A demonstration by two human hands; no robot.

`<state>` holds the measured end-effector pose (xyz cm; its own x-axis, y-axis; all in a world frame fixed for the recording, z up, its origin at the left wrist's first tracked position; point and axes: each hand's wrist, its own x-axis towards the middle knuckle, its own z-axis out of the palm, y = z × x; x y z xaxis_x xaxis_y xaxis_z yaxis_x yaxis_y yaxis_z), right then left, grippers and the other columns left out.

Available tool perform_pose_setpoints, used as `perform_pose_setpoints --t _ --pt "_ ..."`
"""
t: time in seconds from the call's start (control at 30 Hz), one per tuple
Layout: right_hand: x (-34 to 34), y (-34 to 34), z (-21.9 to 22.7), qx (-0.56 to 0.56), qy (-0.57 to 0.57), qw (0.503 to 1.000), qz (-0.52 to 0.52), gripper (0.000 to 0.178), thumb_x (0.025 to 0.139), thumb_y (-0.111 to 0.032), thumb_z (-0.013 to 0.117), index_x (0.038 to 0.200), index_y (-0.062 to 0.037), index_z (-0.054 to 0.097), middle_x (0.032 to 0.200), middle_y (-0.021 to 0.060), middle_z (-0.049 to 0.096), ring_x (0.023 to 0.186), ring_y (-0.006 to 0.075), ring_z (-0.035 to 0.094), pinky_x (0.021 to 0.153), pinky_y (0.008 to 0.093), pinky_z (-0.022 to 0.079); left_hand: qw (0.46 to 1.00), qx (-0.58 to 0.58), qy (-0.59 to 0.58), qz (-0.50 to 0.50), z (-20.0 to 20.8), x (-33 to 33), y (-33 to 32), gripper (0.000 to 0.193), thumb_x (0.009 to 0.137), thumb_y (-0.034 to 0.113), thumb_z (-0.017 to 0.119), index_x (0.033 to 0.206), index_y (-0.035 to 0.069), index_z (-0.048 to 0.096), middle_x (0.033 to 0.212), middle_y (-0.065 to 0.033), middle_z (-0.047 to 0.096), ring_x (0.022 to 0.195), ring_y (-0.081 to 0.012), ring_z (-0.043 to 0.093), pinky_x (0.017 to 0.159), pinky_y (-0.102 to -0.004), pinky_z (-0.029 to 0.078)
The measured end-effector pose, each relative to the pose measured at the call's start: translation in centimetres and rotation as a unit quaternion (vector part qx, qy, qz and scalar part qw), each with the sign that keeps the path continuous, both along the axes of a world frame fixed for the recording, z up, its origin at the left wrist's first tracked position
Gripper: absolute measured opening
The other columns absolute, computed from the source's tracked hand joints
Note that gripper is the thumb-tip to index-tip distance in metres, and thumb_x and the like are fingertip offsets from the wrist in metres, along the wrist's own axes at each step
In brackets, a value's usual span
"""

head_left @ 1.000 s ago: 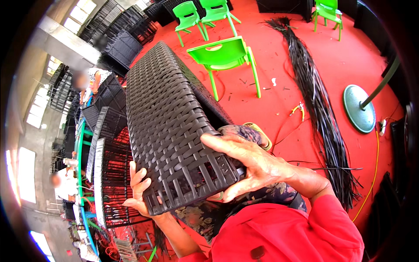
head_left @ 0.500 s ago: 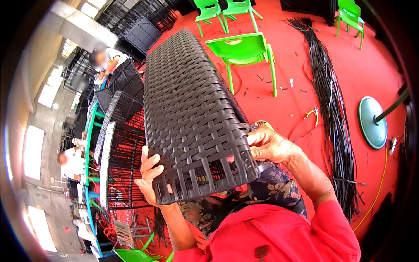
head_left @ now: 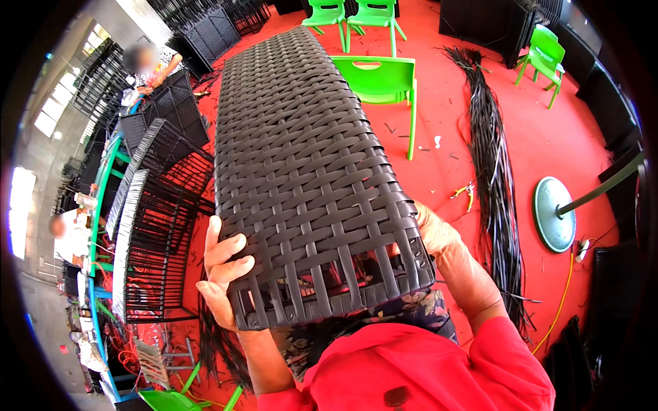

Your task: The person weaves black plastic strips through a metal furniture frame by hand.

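A long black woven wicker piece (head_left: 295,151), a box-like frame wrapped in flat plastic strips, is tilted up in front of me. Its weave is tight over most of the top; at the near end the lengthwise strips run bare with gaps between them. My left hand (head_left: 223,274) grips the near left corner, its fingers curled over onto the top face. Against the right edge near the same end is my right hand (head_left: 439,236), its fingers mostly hidden behind the side, with a bit of fingertip showing through a gap.
A bundle of loose black strips (head_left: 488,171) lies on the red floor at right, with yellow-handled pliers (head_left: 465,195) beside it. Green chairs (head_left: 377,79) stand ahead. A round stand base (head_left: 554,214) is far right. Black frames (head_left: 154,253) are at left, where other people sit.
The wicker piece has shifted slightly and its near end sits further right and tilts more toward me. My right hand has slid behind its right edge, while the left keeps its corner.
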<state>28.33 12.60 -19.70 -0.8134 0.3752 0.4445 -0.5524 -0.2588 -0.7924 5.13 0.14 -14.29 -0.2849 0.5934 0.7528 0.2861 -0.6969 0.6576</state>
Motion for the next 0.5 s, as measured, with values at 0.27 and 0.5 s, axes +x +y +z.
perform_pose_setpoints --t 0.27,0.5 --pt "0.6 -0.6 1.2 0.11 0.037 0.979 -0.17 0.025 0.073 -0.01 0.072 0.096 -0.0039 0.067 0.102 0.0106 0.063 0.094 0.0214 0.059 0.083 0.0339 0.045 0.998 0.016 0.047 0.036 0.0 0.2 0.2 0.061 0.097 0.038 0.013 0.081 0.003 0.06 0.102 -0.0158 0.056 0.124 -0.0333 0.036 0.105 -0.0471 0.026" --pt "3.2 -2.1 -0.8 -0.087 -0.073 0.989 -0.093 0.034 0.074 -0.01 0.071 0.105 0.0004 0.062 0.104 0.0076 0.062 0.098 0.0189 0.057 0.087 0.0327 0.044 0.998 0.01 0.057 0.025 -0.5 -0.3 0.2 0.059 0.097 0.038 0.013 0.081 0.005 0.059 0.107 -0.0151 0.055 0.126 -0.0332 0.033 0.106 -0.0483 0.027"
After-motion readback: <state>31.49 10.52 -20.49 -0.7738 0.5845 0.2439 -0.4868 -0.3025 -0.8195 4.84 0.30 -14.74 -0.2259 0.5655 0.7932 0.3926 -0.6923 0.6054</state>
